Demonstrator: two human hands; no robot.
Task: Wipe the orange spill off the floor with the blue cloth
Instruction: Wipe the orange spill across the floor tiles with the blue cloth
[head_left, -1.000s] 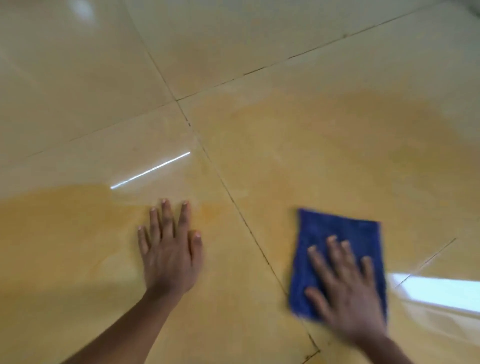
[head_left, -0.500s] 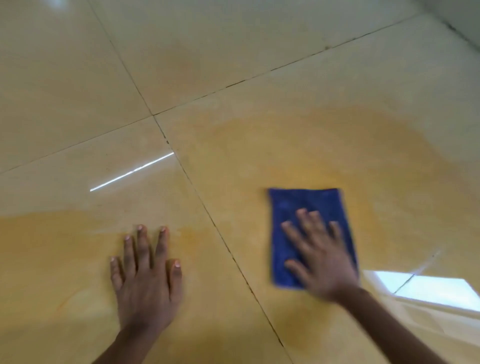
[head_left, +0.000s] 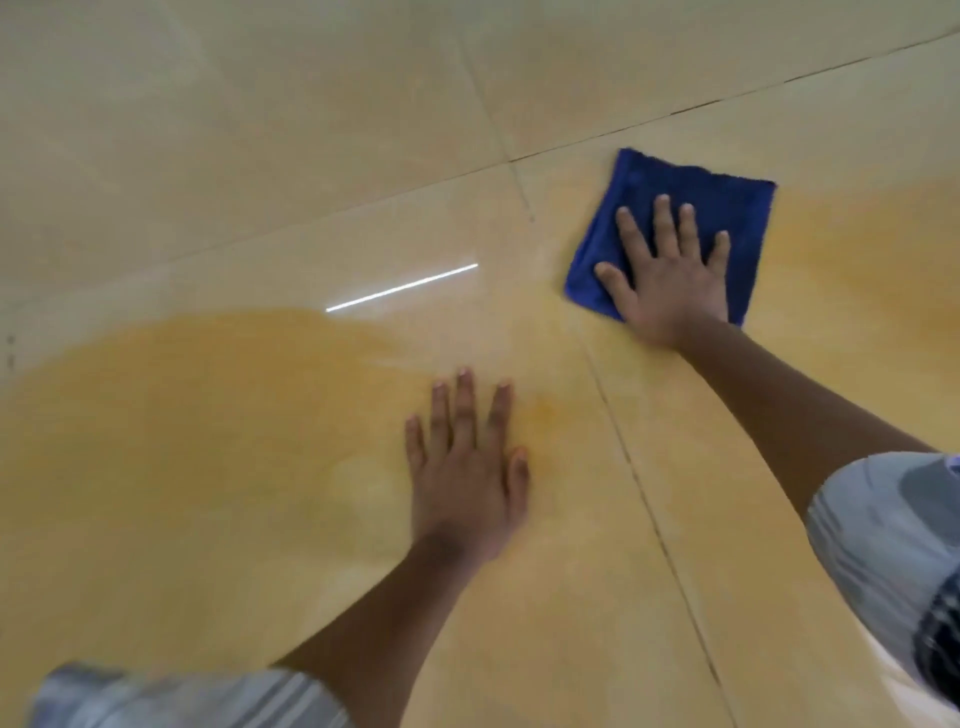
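Observation:
A folded blue cloth (head_left: 691, 200) lies flat on the glossy beige tile floor (head_left: 260, 130), near where two grout lines cross. My right hand (head_left: 670, 270) presses down on it with the fingers spread. My left hand (head_left: 467, 467) rests palm-down on the floor, fingers apart, holding nothing. An orange spill (head_left: 182, 415) spreads wide over the tile to the left of that hand. A second orange patch (head_left: 857, 249) lies to the right of the cloth.
Dark grout lines (head_left: 639, 483) cross the floor between my hands. A bright streak of reflected light (head_left: 402, 287) lies on the tile. Grey sleeves (head_left: 883, 535) show at the bottom and right edges.
My right hand has pushed the blue cloth forward, away from me, up to the grout-line crossing. The left hand has stayed planted on the floor while the view shifted.

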